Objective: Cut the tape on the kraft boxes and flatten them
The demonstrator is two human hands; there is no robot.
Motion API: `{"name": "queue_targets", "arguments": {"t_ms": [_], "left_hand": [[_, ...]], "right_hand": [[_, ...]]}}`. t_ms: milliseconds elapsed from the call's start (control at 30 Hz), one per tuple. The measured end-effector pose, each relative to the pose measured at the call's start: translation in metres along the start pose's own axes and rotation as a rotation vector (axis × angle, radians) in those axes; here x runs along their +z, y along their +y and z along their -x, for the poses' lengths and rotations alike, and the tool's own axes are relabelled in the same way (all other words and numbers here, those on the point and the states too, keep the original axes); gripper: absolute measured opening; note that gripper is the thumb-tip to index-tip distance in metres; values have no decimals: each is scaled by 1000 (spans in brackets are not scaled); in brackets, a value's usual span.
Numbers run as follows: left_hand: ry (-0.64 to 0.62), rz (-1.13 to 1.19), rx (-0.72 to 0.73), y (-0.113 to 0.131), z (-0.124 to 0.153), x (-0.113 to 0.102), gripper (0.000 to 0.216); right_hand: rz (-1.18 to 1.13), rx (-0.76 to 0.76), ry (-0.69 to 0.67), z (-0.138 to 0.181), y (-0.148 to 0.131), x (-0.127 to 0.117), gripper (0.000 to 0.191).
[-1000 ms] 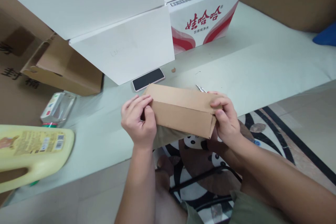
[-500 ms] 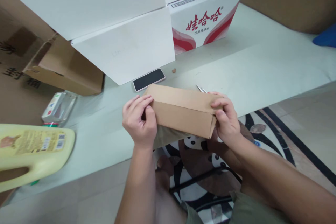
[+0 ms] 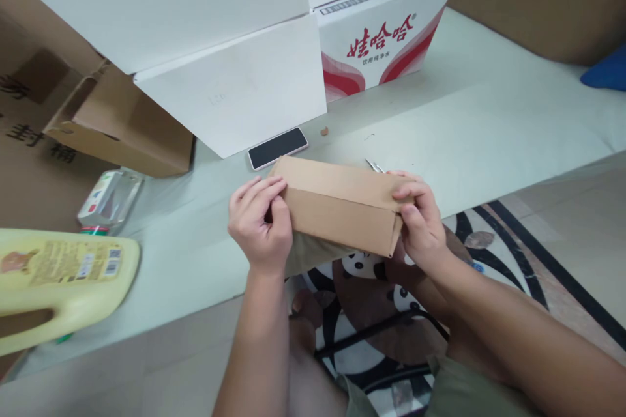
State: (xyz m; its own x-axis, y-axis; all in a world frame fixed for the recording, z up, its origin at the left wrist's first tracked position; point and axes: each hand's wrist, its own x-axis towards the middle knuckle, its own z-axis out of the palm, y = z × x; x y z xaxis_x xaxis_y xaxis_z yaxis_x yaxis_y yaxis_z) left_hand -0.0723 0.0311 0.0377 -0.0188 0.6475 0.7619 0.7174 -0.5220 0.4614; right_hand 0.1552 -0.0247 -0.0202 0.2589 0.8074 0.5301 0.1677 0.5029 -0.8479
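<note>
A small brown cardboard box (image 3: 337,202) is held up between my two hands, over the front edge of the table. My left hand (image 3: 261,221) grips its left end, with the fingers curled over the top and the thumb on the near side. At the other end my right hand (image 3: 420,212) pinches the corner, where a side flap stands slightly apart. The underside of the box is hidden. Just behind it the metal tip of a tool (image 3: 375,165) pokes out; the rest is covered. A phone (image 3: 278,148) with a dark screen lies beyond the box's left end.
White cartons (image 3: 235,85) and a red-printed white carton (image 3: 381,45) stand along the back of the table (image 3: 489,117). To the left are an open brown box (image 3: 132,124), a clear bottle (image 3: 110,199) and a yellow jug (image 3: 73,280). Something blue (image 3: 606,71) sits far right.
</note>
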Motion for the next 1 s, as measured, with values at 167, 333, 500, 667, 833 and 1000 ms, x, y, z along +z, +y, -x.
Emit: {"name": "queue_targets", "arguments": {"t_ms": [167, 333, 500, 667, 833, 1000], "left_hand": [[11, 31, 15, -1, 0, 0, 25], [21, 37, 7, -1, 0, 1, 25], [28, 50, 27, -2, 1, 1, 25], [46, 67, 22, -1, 1, 2, 25], [39, 81, 38, -3, 0, 2, 25], [35, 103, 39, -7, 0, 0, 25]], "right_hand": [[2, -8, 7, -1, -1, 0, 15], [-6, -7, 2, -1, -2, 0, 14], [8, 0, 15, -1, -1, 1, 17], [-13, 2, 4, 0, -1, 2, 15], [-4, 37, 5, 4, 1, 2, 20], [-75, 161, -5, 8, 9, 0, 45]]}}
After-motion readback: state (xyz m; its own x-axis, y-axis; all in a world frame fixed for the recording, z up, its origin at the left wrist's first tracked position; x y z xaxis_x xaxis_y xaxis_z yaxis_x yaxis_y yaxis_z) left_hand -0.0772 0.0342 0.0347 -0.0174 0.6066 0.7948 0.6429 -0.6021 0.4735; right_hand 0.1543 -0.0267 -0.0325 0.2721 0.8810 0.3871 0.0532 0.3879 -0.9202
